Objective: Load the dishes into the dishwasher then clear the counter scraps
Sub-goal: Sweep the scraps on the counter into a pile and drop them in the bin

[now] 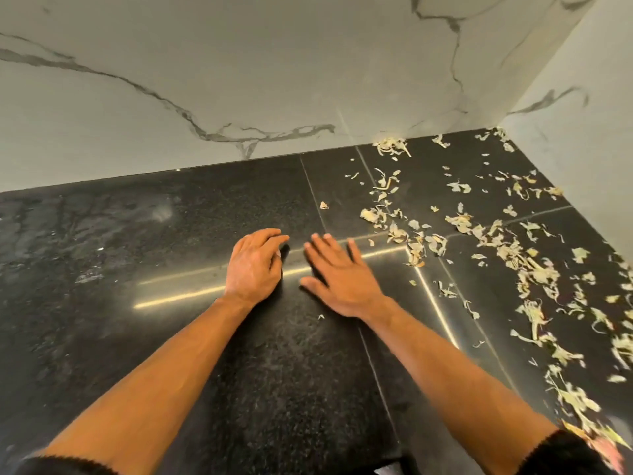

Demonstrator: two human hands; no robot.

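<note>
Pale yellowish peel scraps (507,241) lie scattered over the right half of the black stone counter (154,234), from the back corner down to the front right. My left hand (253,265) rests on the counter at the middle, fingers curled loosely with nothing seen in it. My right hand (339,279) lies flat just to its right, fingers spread, empty, a short way left of the nearest scraps. No dishes or dishwasher are in view.
A white marble wall (239,80) runs along the back of the counter and a second wall (582,114) closes the right side, forming a corner. A single small scrap (323,205) lies apart, behind my right hand. Smears mark the counter's left part.
</note>
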